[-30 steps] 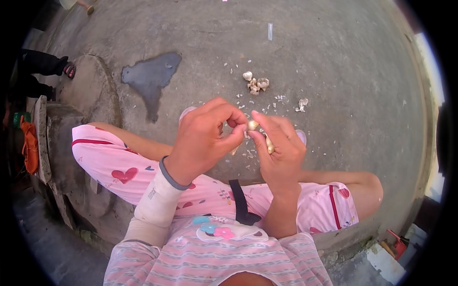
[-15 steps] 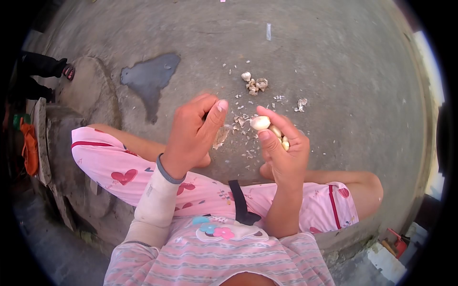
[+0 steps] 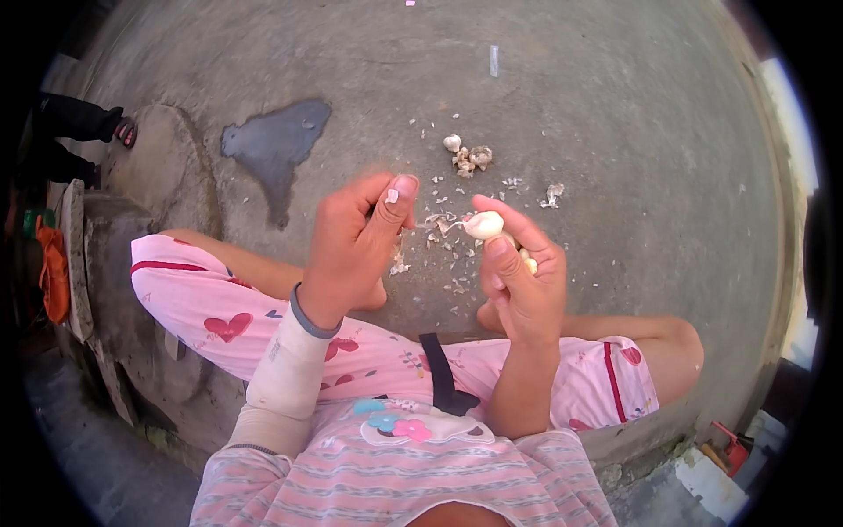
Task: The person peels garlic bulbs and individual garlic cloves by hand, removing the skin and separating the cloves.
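Note:
My right hand [image 3: 531, 285] is closed around several peeled garlic cloves. A pale garlic clove [image 3: 484, 225] is pinched between its thumb and forefinger, and a smaller clove [image 3: 529, 262] shows among the fingers. A thin pale strand trails left from the pinched clove. To the left, apart from it, my left hand [image 3: 351, 237] is closed with the thumb pressed to the fingers. A whitish flake of skin [image 3: 392, 196] sticks to its thumb; what the fingertips hold is hidden. Garlic bulbs [image 3: 472, 156] lie on the concrete floor beyond my hands.
Garlic peelings [image 3: 551, 195] are scattered over the concrete floor [image 3: 641, 132]. A dark wet patch [image 3: 279, 145] is at the left. Another person's sandalled foot [image 3: 126, 132] stands farther left. An orange cloth [image 3: 54, 272] hangs at the left edge.
The pinched clove has turned and shifted slightly right. The left thumb has moved slightly, and a skin flake now shows on it.

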The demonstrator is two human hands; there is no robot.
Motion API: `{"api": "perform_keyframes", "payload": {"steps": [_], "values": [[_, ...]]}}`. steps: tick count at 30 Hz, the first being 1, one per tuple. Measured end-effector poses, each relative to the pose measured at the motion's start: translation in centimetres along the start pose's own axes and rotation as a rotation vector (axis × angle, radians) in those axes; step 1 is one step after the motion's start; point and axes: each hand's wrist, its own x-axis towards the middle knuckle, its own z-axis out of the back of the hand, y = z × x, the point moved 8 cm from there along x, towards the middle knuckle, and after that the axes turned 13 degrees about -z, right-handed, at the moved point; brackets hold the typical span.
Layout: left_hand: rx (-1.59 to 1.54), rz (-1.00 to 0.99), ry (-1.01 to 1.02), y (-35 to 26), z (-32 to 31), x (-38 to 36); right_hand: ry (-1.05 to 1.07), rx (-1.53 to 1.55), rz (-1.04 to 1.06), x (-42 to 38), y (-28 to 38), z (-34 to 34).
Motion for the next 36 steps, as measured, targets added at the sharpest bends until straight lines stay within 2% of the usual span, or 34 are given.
{"api": "perform_keyframes", "payload": {"steps": [3, 6, 9, 15, 21, 27, 33, 36], "values": [[0.165, -0.279, -0.125, -3.6, -0.4, 0.5, -0.024, -0.066, 0.007, 0.0, 0.0, -0.1], [0.142, -0.267, 0.014, -4.1, -1.1, 0.3, -0.076, -0.303, 0.079, -0.3, 0.5, 0.0], [0.179, -0.249, 0.102, -5.0, -2.0, 0.2, -0.139, -0.558, 0.336, -0.8, 1.7, -0.7], [0.263, -0.274, 0.113, -4.9, -2.1, 0.1, -0.228, -0.882, 0.555, -2.1, 3.0, -2.5], [0.33, -0.156, 0.124, -4.3, -2.2, 0.3, -0.215, -0.924, 0.619, -2.2, 2.7, -2.9], [0.198, -0.105, 0.14, -3.4, -2.2, 0.2, -0.232, -0.909, 0.561, -2.0, 2.8, -2.4], [0.276, -0.172, 0.153, -4.2, -2.5, 0.0, -0.235, -0.926, 0.589, -2.0, 2.8, -2.5], [0.251, -0.188, 0.069, -3.9, -2.3, 0.1, -0.236, -0.841, 0.519, -1.8, 2.5, -1.8]]}}
